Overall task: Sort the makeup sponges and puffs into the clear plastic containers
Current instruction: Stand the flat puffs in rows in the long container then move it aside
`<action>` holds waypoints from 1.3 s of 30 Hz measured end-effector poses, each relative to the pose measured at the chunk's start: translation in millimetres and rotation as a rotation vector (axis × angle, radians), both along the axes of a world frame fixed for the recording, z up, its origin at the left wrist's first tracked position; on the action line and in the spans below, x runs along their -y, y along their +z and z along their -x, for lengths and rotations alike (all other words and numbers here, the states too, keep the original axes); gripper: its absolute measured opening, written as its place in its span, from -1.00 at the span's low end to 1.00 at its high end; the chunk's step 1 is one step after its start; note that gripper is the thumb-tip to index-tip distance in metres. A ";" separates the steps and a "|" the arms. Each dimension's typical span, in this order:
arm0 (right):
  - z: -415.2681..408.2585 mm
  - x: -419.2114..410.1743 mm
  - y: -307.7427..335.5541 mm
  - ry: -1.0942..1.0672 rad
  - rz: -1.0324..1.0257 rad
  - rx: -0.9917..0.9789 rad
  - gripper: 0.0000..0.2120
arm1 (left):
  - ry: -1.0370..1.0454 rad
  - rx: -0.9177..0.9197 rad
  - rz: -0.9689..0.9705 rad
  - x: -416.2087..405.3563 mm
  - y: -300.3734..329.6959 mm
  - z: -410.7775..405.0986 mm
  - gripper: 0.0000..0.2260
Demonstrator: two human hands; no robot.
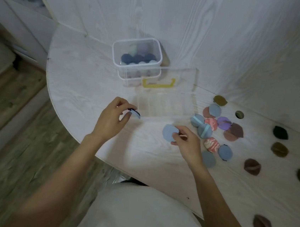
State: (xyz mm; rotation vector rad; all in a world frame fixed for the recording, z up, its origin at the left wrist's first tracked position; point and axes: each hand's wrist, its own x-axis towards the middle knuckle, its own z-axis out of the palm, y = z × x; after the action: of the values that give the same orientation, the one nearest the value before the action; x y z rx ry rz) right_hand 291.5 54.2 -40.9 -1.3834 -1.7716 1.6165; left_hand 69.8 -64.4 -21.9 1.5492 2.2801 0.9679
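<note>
A round light-blue flat makeup puff [169, 132] is pinched at its right edge by the thumb and curled fingers of the right hand [187, 142], just below the middle of the frame, low over the white wood-grain table [78, 80]. A second light-blue puff with a dark rim [135, 113] is held edge-on in the left hand [111, 120], the grip closed on it between thumb and fingertips, left of centre and just beside the near left corner of the flat clear plastic compartment case with a yellow handle [165, 96]. The case lies open in the middle of the frame, its lid raised at the back; whether anything lies in its compartments cannot be told through the clear plastic.

Behind the case, touching or nearly touching its lid, a deep clear plastic tub with a white rim [136, 56] is seen, filled with rounded sponges in dark blue, pale blue and pale green.

To the right of the case and the right hand a loose cluster of flat round puffs [215, 131] is spread on the table, overlapping in places: light blue, pink marbled, purple, mauve and dusty pink. Farther right, well apart from one another, dark round puffs in olive, dark green, black and brown [279, 149] are scattered toward the right edge of the frame.
</note>
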 end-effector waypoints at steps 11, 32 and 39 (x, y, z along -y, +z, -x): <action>66.0 -5.5 19.6 -0.209 0.059 -0.253 -0.87 | -0.496 -0.399 0.268 -54.4 -25.4 76.7 -0.76; 132.4 30.5 -8.0 0.175 -0.868 0.512 -0.81 | -0.469 -0.347 -0.016 -18.9 -55.3 55.6 -0.92; 107.7 23.8 -21.3 0.193 -0.897 0.574 -0.91 | -0.415 -0.329 -0.048 -21.0 -60.5 35.7 -0.90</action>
State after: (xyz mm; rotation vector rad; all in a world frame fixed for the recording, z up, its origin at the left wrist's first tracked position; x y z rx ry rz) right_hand 183.8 30.4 -62.2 -1.2702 -2.5358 0.3063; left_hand 34.1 -43.4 -82.4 2.2246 1.9996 0.7005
